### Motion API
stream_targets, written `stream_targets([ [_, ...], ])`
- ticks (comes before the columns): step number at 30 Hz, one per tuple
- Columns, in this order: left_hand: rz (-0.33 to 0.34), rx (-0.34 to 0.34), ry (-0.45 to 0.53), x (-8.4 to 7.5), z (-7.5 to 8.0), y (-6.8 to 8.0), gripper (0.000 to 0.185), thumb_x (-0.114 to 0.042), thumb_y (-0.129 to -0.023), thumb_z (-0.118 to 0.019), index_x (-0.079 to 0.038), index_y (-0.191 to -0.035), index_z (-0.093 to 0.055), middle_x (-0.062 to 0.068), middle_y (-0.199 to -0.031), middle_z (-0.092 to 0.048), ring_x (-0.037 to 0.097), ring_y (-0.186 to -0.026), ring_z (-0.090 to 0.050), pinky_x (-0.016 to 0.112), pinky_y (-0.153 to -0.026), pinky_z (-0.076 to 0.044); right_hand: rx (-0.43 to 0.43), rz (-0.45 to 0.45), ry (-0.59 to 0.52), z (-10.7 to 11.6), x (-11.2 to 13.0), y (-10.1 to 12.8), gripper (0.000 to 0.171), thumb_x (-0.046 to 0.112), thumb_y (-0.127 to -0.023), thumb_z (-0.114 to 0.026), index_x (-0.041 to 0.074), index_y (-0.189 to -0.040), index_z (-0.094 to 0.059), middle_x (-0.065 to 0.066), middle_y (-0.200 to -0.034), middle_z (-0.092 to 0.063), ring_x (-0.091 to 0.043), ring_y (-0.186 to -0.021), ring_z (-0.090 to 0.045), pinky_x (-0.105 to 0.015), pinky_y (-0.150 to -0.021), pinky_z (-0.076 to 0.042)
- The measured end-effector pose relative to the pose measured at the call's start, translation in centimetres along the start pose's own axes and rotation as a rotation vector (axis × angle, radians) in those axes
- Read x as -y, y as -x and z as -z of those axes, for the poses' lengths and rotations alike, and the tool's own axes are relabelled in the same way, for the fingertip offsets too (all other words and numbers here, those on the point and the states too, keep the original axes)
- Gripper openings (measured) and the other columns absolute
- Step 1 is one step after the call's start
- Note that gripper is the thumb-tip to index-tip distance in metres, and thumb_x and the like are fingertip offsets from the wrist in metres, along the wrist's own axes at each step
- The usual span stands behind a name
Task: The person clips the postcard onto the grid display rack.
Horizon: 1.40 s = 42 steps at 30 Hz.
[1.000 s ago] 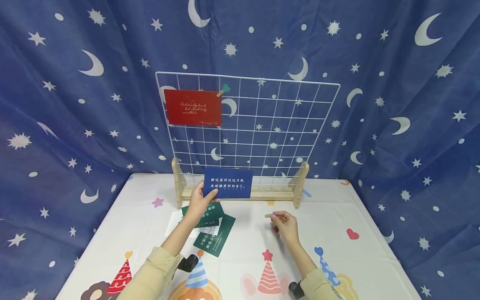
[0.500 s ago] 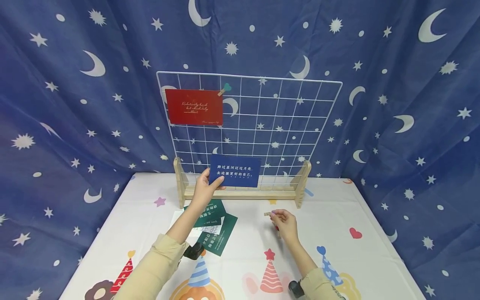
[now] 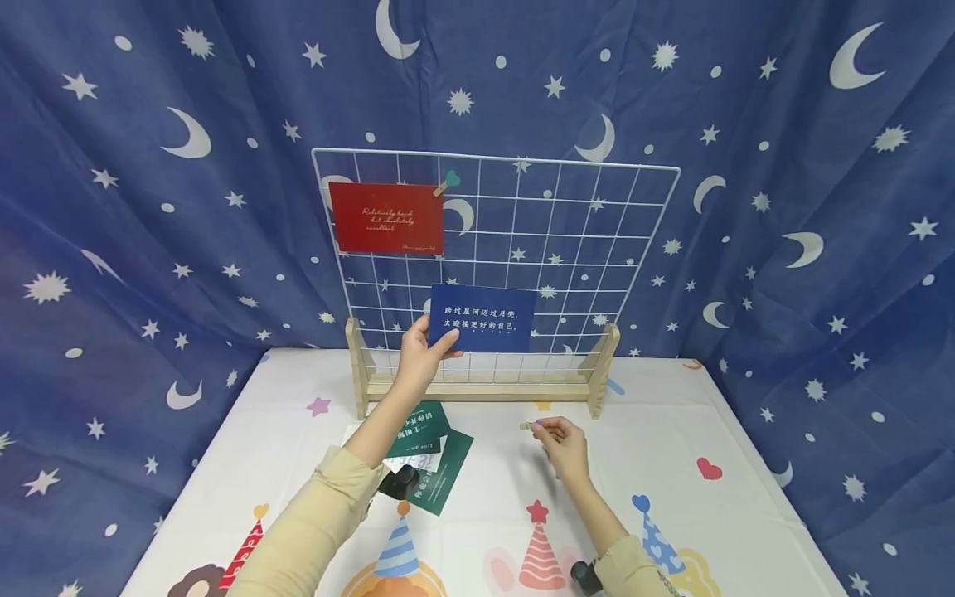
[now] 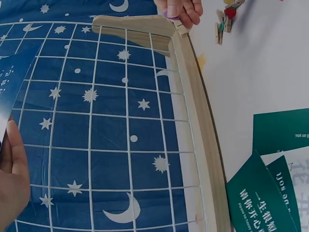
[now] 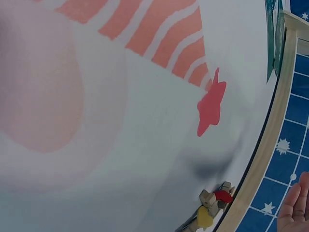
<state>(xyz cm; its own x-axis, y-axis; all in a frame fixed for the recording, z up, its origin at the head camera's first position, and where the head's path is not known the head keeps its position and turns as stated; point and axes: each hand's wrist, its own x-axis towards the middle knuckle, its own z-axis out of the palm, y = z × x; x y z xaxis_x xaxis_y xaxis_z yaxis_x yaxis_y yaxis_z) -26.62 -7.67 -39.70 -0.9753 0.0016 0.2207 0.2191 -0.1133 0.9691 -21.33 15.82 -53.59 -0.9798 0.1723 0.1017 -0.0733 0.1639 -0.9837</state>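
My left hand grips the left edge of a blue card with white lettering, thumb on its front. The card stands upright before the lower part of a white wire grid rack. Above the table, my right hand pinches a small wooden clothespin at the fingertips. Several more clothespins, some with coloured hearts, appear over the tabletop by the right hand in the left wrist view. High on the rack's left, a red card hangs from a clothespin with a teal heart.
Green cards and a white card lie overlapping on the table under the left forearm. Wooden feet hold the rack near the table's back. A blue starry curtain closes off the back and sides.
The left hand has raised the blue card and shifted it right, away from the rack's base. The right hand has moved only slightly left with the clothespin.
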Motion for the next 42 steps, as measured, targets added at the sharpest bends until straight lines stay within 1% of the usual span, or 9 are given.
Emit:
stream_targets([
  [7, -0.008, 0.013, 0.017, -1.3, -0.4, -0.8, 0.041, -0.003, -0.091, -0.059, -0.002, -0.130, -0.049, 0.022, -0.122, -0.059, -0.001, -0.084, -0.064, 0.024, -0.074, -0.057, -0.003, 0.059, 0.011, -0.2, 0.8, -0.6, 0.022, 0.007, -0.087, -0.066, -0.013, -0.096, -0.062, -0.028, -0.088, -0.068, -0.003, -0.070, -0.066, -0.014, -0.060, -0.052],
  [13, -0.008, 0.034, 0.050, -2.5, -1.0, -1.7, 0.039, -0.002, -0.091, -0.059, -0.001, -0.128, -0.050, 0.021, -0.120, -0.059, 0.001, -0.085, -0.065, 0.024, -0.072, -0.058, 0.021, 0.065, 0.006, -0.3, 2.2, -1.2, 0.020, 0.004, -0.088, -0.063, -0.013, -0.097, -0.061, -0.029, -0.092, -0.067, -0.003, -0.073, -0.066, -0.014, -0.069, -0.054],
  [21, -0.032, 0.020, 0.066, -3.9, -2.0, -3.0, 0.039, -0.003, -0.091, -0.059, 0.000, -0.128, -0.050, 0.020, -0.120, -0.059, 0.002, -0.084, -0.065, 0.023, -0.071, -0.058, 0.021, 0.111, 0.011, -0.4, 3.9, -1.5, 0.018, 0.003, -0.088, -0.063, -0.012, -0.098, -0.060, -0.029, -0.091, -0.067, 0.001, -0.072, -0.064, -0.010, -0.071, -0.051],
  [25, -0.046, 0.011, 0.078, -4.5, -2.5, -3.7, 0.037, -0.003, -0.091, -0.059, 0.000, -0.127, -0.051, 0.022, -0.120, -0.060, 0.001, -0.081, -0.065, 0.023, -0.071, -0.058, 0.012, 0.118, 0.021, -0.1, 5.0, -1.7, 0.021, 0.006, -0.089, -0.062, -0.011, -0.101, -0.060, -0.028, -0.094, -0.067, -0.002, -0.075, -0.064, -0.009, -0.073, -0.050],
  [29, -0.062, 0.004, 0.074, -5.2, -2.9, -4.2, 0.038, -0.003, -0.091, -0.059, -0.001, -0.128, -0.052, 0.022, -0.121, -0.060, 0.001, -0.082, -0.065, 0.023, -0.072, -0.058, 0.056, 0.121, 0.005, 0.7, 6.1, -2.5, 0.020, 0.004, -0.090, -0.061, -0.013, -0.101, -0.059, -0.027, -0.096, -0.067, -0.001, -0.075, -0.063, -0.010, -0.074, -0.050],
  [30, -0.064, 0.003, 0.074, -5.4, -3.0, -4.4, 0.038, -0.003, -0.090, -0.059, -0.001, -0.128, -0.052, 0.022, -0.122, -0.060, 0.002, -0.083, -0.065, 0.023, -0.071, -0.058, 0.068, 0.129, -0.003, 0.8, 6.4, -2.7, 0.020, 0.003, -0.090, -0.061, -0.013, -0.101, -0.059, -0.027, -0.095, -0.067, 0.003, -0.074, -0.062, -0.011, -0.074, -0.051],
  [33, -0.069, 0.006, 0.067, -6.0, -3.3, -4.8, 0.039, -0.003, -0.091, -0.060, -0.002, -0.129, -0.051, 0.020, -0.123, -0.060, 0.005, -0.086, -0.064, 0.022, -0.071, -0.057, 0.097, 0.176, -0.015, 1.3, 7.2, -3.2, 0.019, 0.000, -0.089, -0.059, -0.016, -0.100, -0.059, -0.028, -0.093, -0.067, 0.003, -0.074, -0.063, -0.012, -0.074, -0.052],
  [38, -0.070, 0.010, 0.080, -6.9, -3.7, -5.5, 0.039, -0.003, -0.090, -0.060, -0.002, -0.128, -0.051, 0.019, -0.122, -0.060, 0.006, -0.085, -0.064, 0.021, -0.069, -0.057, 0.124, 0.253, -0.013, 1.7, 8.9, -4.0, 0.019, -0.004, -0.089, -0.059, -0.019, -0.100, -0.058, -0.036, -0.095, -0.063, 0.005, -0.074, -0.062, -0.010, -0.073, -0.052],
  [42, -0.054, 0.037, 0.122, -7.2, -4.2, -5.9, 0.040, -0.002, -0.090, -0.059, 0.001, -0.129, -0.048, 0.013, -0.111, -0.060, 0.007, -0.083, -0.064, 0.022, -0.070, -0.057, 0.114, 0.293, -0.012, 1.8, 10.5, -4.6, 0.016, -0.007, -0.088, -0.058, -0.019, -0.099, -0.058, -0.039, -0.096, -0.061, 0.005, -0.073, -0.062, -0.009, -0.071, -0.051],
])
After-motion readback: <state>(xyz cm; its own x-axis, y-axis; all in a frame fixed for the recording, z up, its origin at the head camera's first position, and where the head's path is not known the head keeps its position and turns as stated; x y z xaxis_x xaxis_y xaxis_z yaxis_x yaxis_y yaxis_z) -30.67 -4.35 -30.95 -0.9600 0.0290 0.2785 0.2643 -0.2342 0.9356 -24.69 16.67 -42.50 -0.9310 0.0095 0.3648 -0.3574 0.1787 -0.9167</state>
